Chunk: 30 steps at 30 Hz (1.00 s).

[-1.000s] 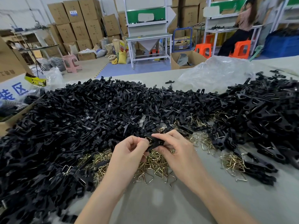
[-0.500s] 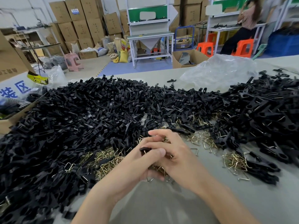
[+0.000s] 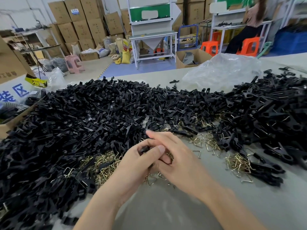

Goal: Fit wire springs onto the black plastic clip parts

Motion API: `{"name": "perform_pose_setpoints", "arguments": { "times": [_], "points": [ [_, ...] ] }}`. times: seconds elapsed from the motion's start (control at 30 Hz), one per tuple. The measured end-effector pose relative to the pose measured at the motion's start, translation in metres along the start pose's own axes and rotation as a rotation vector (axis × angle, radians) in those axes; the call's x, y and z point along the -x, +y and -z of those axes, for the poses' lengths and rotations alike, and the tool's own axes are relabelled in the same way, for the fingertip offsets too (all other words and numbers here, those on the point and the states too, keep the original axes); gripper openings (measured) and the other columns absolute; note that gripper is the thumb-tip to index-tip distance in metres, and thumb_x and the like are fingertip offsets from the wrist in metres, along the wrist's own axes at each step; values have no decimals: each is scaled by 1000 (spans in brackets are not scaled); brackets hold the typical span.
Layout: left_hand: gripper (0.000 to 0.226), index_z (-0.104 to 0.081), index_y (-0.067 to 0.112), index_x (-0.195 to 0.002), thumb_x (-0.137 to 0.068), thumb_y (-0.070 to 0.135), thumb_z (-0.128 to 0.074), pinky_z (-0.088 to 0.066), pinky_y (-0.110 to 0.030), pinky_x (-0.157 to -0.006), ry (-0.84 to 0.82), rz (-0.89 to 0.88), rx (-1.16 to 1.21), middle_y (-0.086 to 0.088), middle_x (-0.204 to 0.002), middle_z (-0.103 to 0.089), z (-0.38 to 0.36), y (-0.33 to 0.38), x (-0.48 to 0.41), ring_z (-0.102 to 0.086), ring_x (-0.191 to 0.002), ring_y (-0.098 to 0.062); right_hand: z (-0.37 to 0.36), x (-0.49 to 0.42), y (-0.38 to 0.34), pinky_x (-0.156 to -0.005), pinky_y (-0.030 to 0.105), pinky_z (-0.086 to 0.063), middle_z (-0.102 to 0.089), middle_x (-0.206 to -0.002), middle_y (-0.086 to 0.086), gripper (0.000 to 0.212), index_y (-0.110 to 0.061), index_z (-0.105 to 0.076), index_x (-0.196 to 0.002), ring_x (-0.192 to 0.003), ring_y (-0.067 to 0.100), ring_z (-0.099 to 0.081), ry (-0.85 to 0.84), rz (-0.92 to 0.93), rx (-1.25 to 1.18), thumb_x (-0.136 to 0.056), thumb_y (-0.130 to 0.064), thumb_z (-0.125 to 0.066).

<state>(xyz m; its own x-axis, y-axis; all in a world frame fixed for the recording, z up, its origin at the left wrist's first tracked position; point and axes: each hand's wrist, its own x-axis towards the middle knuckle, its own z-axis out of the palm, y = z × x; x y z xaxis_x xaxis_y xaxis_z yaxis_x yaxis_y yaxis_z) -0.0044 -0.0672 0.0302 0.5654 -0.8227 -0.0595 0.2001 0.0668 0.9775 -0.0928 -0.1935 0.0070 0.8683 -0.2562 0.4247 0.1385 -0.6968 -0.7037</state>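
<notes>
**Q:** Specify the room and the work surface.

**A:** Workshop. Stacked cardboard boxes (image 3: 79,22) line the rear wall. A white-framed workbench (image 3: 152,35) stands mid-room. Orange plastic stools (image 3: 209,47) and a seated person (image 3: 249,27) are at rear right. The work surface is a flat, matt grey table (image 3: 166,213).

**Q:** List the table contents by size.

**A:** Largest is a heap of black plastic clip parts (image 3: 83,122), glossy and elongated, covering the left and centre. At right is a second heap of assembled clips (image 3: 274,110), many showing a wire loop. A crumpled clear plastic bag (image 3: 222,72) lies behind them near the far edge. Brass-coloured wire springs (image 3: 106,165), thin and bent into angular loops, lie in clusters on the table along the near edge of the heaps.

**Q:** Hand status?

**A:** Both hands touch each other above the springs. The left hand (image 3: 132,166) curls its fingers round a single clip part (image 3: 144,149). The right hand (image 3: 181,163) extends its index finger. Its other fingers are tucked behind the left thumb, so its grip cannot be determined.
</notes>
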Motion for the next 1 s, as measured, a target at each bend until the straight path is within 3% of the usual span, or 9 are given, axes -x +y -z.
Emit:
{"name": "perform_pose_setpoints", "arguments": {
  "times": [0.1, 0.27, 0.47, 0.6, 0.67, 0.77, 0.83, 0.9, 1.0],
  "points": [
    [12, -76, 21, -81, -81, 30, -68, -50, -30, -59, 66, 27, 31, -16, -74, -68, -1, 2, -1, -59, -59, -18, 0, 1, 2, -90, 15, -40, -40, -137, -42, 85, -63, -19, -146, -121, -17, -42, -24, -71, -40, -85, -46, -76],
    [11, -76, 21, -78, -85, 30, -76, -53, -26, -55, 80, 35, 22, -15, -72, -68, -3, 2, -1, -59, -56, -16, 1, 1, 5, -87, 16, -42, -39, -136, -42, 85, -63, -22, -146, -120, -19, -41, -22, -34, -29, -82, -53, -77],
    [9, -78, 18, -81, -84, 25, -75, -51, -34, -68, 86, 47, -76, -14, -80, -72, -3, -1, -5, -63, -68, -19, 1, 1, 6, -96, 20, -49, -48, -133, -29, 53, -51, -57, -129, -122, -4, -54, 7, 19, -49, -80, -37, -71],
    [9, -74, 14, -89, -92, 21, -70, -55, -28, -62, 4, 70, -69, -12, -89, -72, 0, -5, -4, -68, -74, -17, 1, 0, 6, -88, 22, -54, -48, -133, -30, 37, -60, -60, -107, -118, -2, -57, -13, 39, -42, -80, -34, -60],
    [29, -71, 13, -104, -86, 35, -76, -57, -31, -64, -79, 66, 12, -15, -98, -72, 0, -7, -2, -70, -82, -23, 0, 0, 6, -86, 24, -55, -52, -129, -30, 30, -61, -60, -101, -115, -1, -59, 9, 30, -85, -80, -39, -59],
    [56, -57, 24, -129, -84, 54, -71, -59, -35, -69, -136, 67, 39, -16, -111, -73, 0, -7, -2, -70, -96, -29, 17, -9, 12, -84, 12, -48, -66, -113, -24, 26, -45, -65, -107, -105, -1, -64, 276, -37, -210, -81, -45, -71],
    [63, -50, 27, -136, -83, 56, -64, -59, -34, -70, -50, 42, 21, -17, -113, -73, -2, -4, -2, -71, -95, -27, 47, -19, 28, -83, 18, -55, -74, -110, -11, 52, -35, -59, -134, -97, 8, -72, 584, -146, -469, -86, -37, -78],
    [56, -57, 24, -132, -84, 52, -66, -58, -30, -69, 84, -70, 12, -14, -106, -75, -1, -4, -2, -71, -88, -24, 77, -22, 43, -82, 23, -59, -76, -109, -2, 93, -16, -28, -159, -99, 15, -74, 834, -281, -748, -82, -37, -78],
    [18, -69, 27, -112, -97, 30, -60, -53, -18, -66, 393, -316, -227, -3, -87, -74, 7, -4, -3, -67, -74, -12, 81, -15, 52, -76, 19, -58, -76, -103, 1, 85, -10, -17, -161, -92, 12, -75, 921, -390, -801, -95, -32, -67]
  ]
}}
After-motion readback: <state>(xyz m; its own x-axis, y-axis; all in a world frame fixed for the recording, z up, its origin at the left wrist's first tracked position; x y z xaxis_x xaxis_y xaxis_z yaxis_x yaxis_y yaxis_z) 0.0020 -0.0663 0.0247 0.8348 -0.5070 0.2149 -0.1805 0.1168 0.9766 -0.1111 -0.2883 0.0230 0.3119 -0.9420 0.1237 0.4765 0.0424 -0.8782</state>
